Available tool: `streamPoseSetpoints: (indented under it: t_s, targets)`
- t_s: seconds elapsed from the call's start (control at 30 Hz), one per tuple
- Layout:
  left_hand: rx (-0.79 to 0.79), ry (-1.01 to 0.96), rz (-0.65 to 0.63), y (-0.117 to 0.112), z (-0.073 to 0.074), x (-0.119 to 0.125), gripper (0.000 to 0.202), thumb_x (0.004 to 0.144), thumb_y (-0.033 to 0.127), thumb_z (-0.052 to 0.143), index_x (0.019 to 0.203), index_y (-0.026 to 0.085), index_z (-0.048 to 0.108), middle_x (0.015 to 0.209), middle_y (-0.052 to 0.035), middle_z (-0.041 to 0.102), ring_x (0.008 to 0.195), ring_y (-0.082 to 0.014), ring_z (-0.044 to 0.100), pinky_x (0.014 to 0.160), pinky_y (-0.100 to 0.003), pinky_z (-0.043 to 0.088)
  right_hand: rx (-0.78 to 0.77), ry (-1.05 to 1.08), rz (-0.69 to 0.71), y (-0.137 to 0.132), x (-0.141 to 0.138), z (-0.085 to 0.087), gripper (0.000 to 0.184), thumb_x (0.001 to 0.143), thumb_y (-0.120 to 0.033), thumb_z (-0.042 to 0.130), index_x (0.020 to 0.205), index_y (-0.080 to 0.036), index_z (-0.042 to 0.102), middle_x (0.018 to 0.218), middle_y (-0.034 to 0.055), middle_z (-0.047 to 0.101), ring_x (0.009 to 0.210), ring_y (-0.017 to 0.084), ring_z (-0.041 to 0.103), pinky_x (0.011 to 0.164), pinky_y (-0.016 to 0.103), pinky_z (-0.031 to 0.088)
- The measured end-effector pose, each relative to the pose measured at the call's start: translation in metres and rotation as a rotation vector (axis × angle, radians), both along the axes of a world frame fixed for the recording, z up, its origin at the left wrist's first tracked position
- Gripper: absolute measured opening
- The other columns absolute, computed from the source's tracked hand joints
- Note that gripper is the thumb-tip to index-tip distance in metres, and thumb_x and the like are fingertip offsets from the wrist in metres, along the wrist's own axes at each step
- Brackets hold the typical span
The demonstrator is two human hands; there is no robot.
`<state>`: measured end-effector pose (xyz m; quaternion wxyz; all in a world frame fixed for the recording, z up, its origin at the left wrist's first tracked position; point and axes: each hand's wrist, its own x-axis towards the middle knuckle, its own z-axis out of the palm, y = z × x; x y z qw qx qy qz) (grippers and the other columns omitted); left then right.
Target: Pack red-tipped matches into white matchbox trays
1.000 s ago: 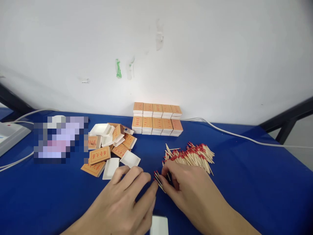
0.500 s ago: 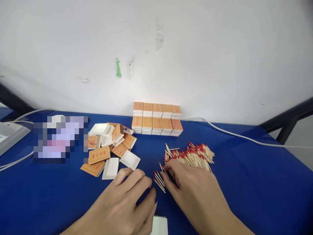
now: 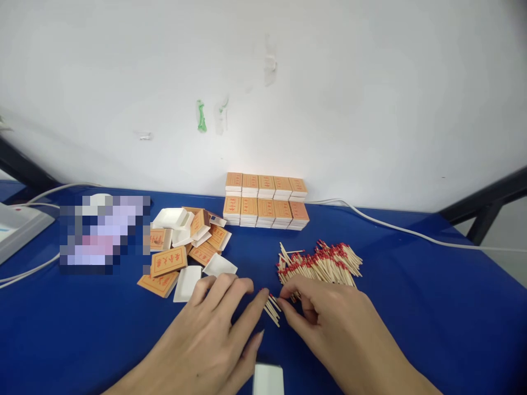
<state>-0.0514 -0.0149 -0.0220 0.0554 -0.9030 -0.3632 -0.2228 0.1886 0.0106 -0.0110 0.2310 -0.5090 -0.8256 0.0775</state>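
On the blue table a small bunch of red-tipped matches lies between my two hands. My left hand rests palm down, fingers stretched, its forefinger tip touching the bunch's left end. My right hand is curled, thumb and fingers pinching at the bunch's right side, next to the big heap of loose matches. A white inner tray sits at the near edge below my hands.
Stacked orange matchboxes stand in two rows against the white wall. A loose pile of orange sleeves and white trays lies left of centre. A white cable runs along the back right; a grey device sits far left.
My left forefinger has slid right to meet the small bunch of matches. My right hand has drawn back from the heap and closed on the bunch's right side.
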Motion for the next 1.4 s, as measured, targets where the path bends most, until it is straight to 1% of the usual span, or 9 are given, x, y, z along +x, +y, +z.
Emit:
streamPoseSetpoints:
  t_s: [0.17, 0.27, 0.47, 0.67, 0.8, 0.93, 1.13, 1.3, 1.4]
  targets:
    - [-0.043, 0.054, 0.074, -0.005, -0.006, 0.001, 0.056, 0.112, 0.032, 0.05, 0.163, 0.012, 0.057, 0.112, -0.0147, 0.061, 0.102, -0.0342, 0.053, 0.086, -0.048, 0.041, -0.046, -0.033, 0.001, 0.0, 0.002, -0.003, 0.017, 0.088, -0.013, 0.078, 0.08, -0.027, 0.073, 0.053, -0.0102, 0.053, 0.041, 0.011, 0.053, 0.046, 0.025, 0.033]
    - [-0.062, 0.076, 0.078, -0.005, -0.006, 0.0, 0.057, 0.111, 0.035, 0.052, 0.163, 0.012, 0.057, 0.113, -0.016, 0.06, 0.104, -0.036, 0.052, 0.085, -0.048, 0.04, -0.056, -0.036, -0.01, 0.0, -0.001, -0.006, 0.016, 0.091, -0.015, 0.078, 0.081, -0.027, 0.073, 0.055, -0.0097, 0.055, 0.043, 0.012, 0.054, 0.047, 0.026, 0.033]
    - [-0.088, -0.03, 0.0, 0.0, -0.006, -0.002, 0.051, 0.109, 0.03, 0.056, 0.156, 0.011, 0.063, 0.103, -0.0112, 0.056, 0.094, -0.0304, 0.05, 0.078, -0.043, 0.037, -0.058, 0.012, -0.025, 0.001, -0.006, -0.004, 0.016, 0.094, -0.017, 0.075, 0.082, -0.028, 0.074, 0.055, -0.0104, 0.057, 0.043, 0.011, 0.055, 0.047, 0.025, 0.035]
    - [-0.071, -0.093, -0.028, 0.001, -0.003, -0.003, 0.047, 0.108, 0.021, 0.056, 0.153, 0.009, 0.064, 0.101, -0.0098, 0.055, 0.092, -0.0286, 0.049, 0.078, -0.043, 0.037, 0.248, -0.035, -0.131, 0.003, -0.002, 0.006, 0.034, 0.111, -0.03, 0.052, 0.086, -0.026, 0.074, 0.054, -0.0085, 0.058, 0.036, 0.011, 0.049, 0.045, 0.027, 0.034]
    - [-0.094, -0.119, -0.038, 0.0, -0.002, -0.004, 0.045, 0.108, 0.019, 0.058, 0.15, 0.008, 0.066, 0.101, -0.009, 0.054, 0.091, -0.0274, 0.048, 0.077, -0.042, 0.037, 0.328, -0.171, -0.154, -0.001, -0.004, 0.002, 0.042, 0.115, -0.033, 0.044, 0.083, -0.026, 0.072, 0.058, -0.0055, 0.067, 0.038, 0.015, 0.059, 0.045, 0.032, 0.031]
    - [-0.071, -0.139, -0.053, 0.001, -0.002, -0.004, 0.043, 0.108, 0.019, 0.058, 0.148, 0.009, 0.067, 0.098, -0.0082, 0.054, 0.088, -0.0263, 0.048, 0.075, -0.042, 0.036, 0.299, -0.214, -0.136, -0.003, -0.007, -0.004, 0.046, 0.117, -0.03, 0.038, 0.086, -0.026, 0.072, 0.063, -0.0037, 0.073, 0.045, 0.018, 0.069, 0.047, 0.032, 0.032]
    - [-0.075, -0.148, -0.057, 0.001, 0.001, -0.002, 0.042, 0.108, 0.018, 0.057, 0.148, 0.008, 0.066, 0.097, -0.008, 0.055, 0.088, -0.0262, 0.048, 0.075, -0.041, 0.037, 0.249, -0.141, -0.116, -0.001, -0.006, -0.001, 0.047, 0.118, -0.034, 0.041, 0.083, -0.025, 0.071, 0.062, -0.0049, 0.07, 0.041, 0.014, 0.064, 0.044, 0.029, 0.032]
    - [-0.092, -0.135, -0.048, 0.0, 0.004, -0.002, 0.042, 0.108, 0.018, 0.057, 0.147, 0.009, 0.066, 0.096, -0.0077, 0.056, 0.088, -0.0258, 0.049, 0.075, -0.041, 0.038, 0.218, -0.066, -0.118, -0.001, -0.004, 0.005, 0.035, 0.113, -0.03, 0.05, 0.089, -0.024, 0.075, 0.057, -0.0058, 0.065, 0.037, 0.012, 0.056, 0.045, 0.027, 0.035]
    - [-0.094, -0.138, -0.052, 0.001, 0.004, -0.002, 0.04, 0.108, 0.017, 0.056, 0.146, 0.008, 0.067, 0.095, -0.0073, 0.056, 0.086, -0.0251, 0.048, 0.074, -0.04, 0.037, 0.098, 0.034, -0.083, -0.003, -0.005, 0.004, 0.021, 0.105, -0.027, 0.061, 0.09, -0.026, 0.076, 0.052, -0.0091, 0.057, 0.036, 0.01, 0.051, 0.044, 0.025, 0.035]
